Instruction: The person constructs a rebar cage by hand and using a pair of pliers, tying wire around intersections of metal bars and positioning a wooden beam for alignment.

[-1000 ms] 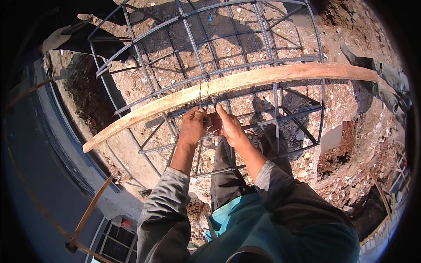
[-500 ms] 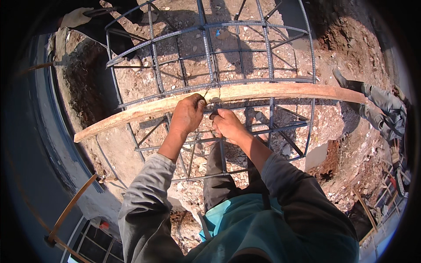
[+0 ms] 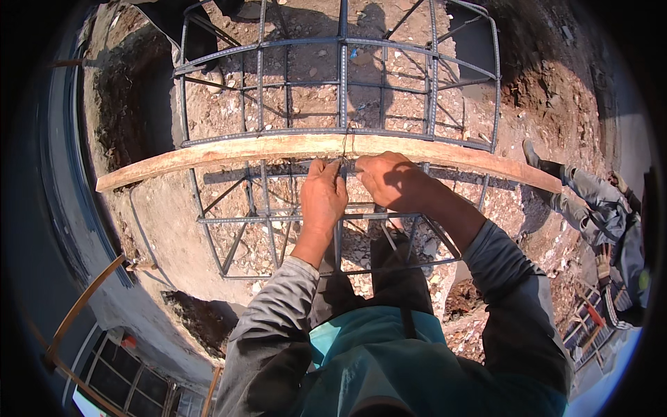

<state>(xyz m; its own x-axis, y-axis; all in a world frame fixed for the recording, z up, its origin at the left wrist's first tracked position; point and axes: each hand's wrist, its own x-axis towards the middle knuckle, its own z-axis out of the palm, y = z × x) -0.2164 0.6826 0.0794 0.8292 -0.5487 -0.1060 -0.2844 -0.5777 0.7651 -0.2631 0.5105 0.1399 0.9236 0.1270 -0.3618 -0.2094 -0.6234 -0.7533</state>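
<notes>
A long wooden beam (image 3: 257, 147) lies across a cage of steel rebar (image 3: 342, 83). Thin dark tie wire (image 3: 345, 144) loops around the beam where it crosses the cage's middle bar. Just below the beam, my left hand (image 3: 324, 201) is closed, thumb and fingers pinching the wire's lower end. Close on its right, my right hand (image 3: 389, 182) is also closed, knuckles up, fingertips at the same wire. The exact grip of the right fingers is partly hidden by the hand itself.
Rubble-strewn ground (image 3: 306, 111) shows through the cage. A dug pit (image 3: 149, 104) lies at the left, beside a wall. On the right is another person in grey trousers (image 3: 580, 198), with a boot near the beam's end. A thin wooden strip (image 3: 87, 306) stands out at lower left.
My right hand has moved up and turned over, its back now facing up. My left hand sits slightly lower and further right. The view has shifted; another person's gloved hand at upper left has gone.
</notes>
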